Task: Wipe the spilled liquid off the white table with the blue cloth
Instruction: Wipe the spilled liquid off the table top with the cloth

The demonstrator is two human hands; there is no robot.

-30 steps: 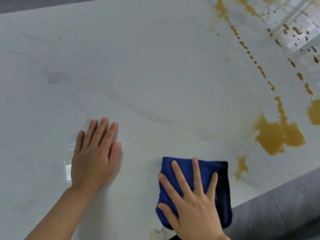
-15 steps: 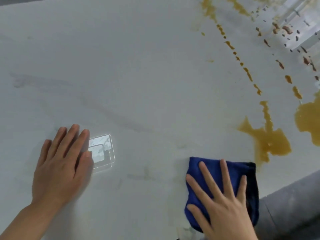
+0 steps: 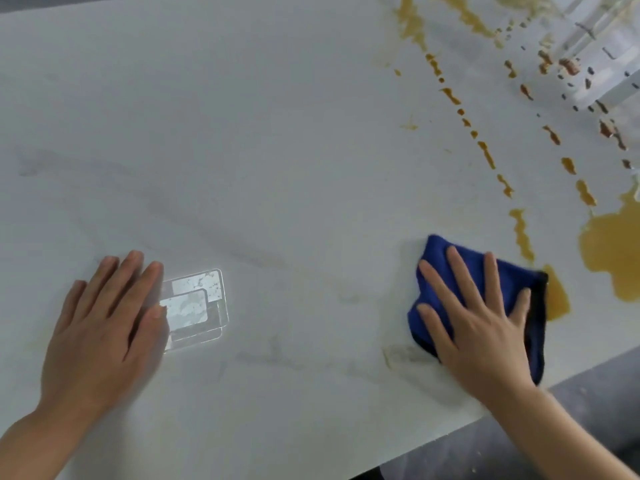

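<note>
Pressing flat, fingers spread, the right hand (image 3: 481, 317) pins the cloth (image 3: 446, 261) near the desk's (image 3: 277, 133) front edge, touching the spill (image 3: 557, 296). The left hand (image 3: 104, 327) lies open, empty, likely bracing.

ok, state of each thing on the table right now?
cloth: folded, flat under right hand
right hand: open, pressing cloth
left hand: open, flat on table
table: left part clean, right part spilled on
spill: unwiped, cloth touching its near edge
</note>
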